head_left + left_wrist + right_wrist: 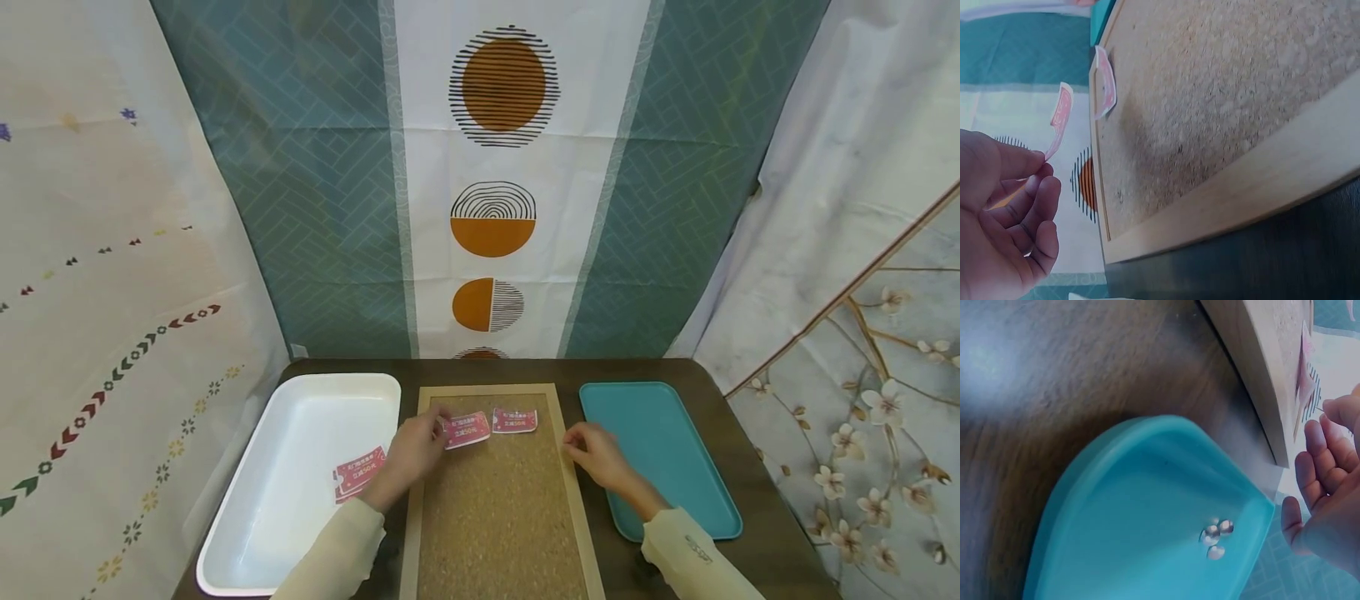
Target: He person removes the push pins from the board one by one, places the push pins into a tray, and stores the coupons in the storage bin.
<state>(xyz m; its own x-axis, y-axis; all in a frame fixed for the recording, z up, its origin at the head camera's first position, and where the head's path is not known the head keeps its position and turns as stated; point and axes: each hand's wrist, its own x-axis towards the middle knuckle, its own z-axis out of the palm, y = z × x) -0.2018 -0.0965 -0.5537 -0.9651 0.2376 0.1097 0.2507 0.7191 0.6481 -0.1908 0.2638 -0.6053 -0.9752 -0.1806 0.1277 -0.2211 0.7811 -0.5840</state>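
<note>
My left hand [415,446] pinches a pink paper coupon [468,429] by its left edge, over the upper left of a wood-framed corkboard [495,517]. In the left wrist view the held coupon [1062,115] curls and stands off the cork. Beside it, a second coupon [515,421] lies at the top of the board; what fastens it cannot be made out. Over the board's right frame, my right hand [600,458] has thumb and forefinger together. From them a thin pin point of a thumbtack [1319,410] sticks out in the right wrist view; its head is hidden.
A white tray [225,508] on the left holds several pink coupons [358,472]. To the right is a teal tray [660,442], with several metal thumbtacks [1211,535] in it. Cloth curtains [322,208] hang behind the dark table [765,542].
</note>
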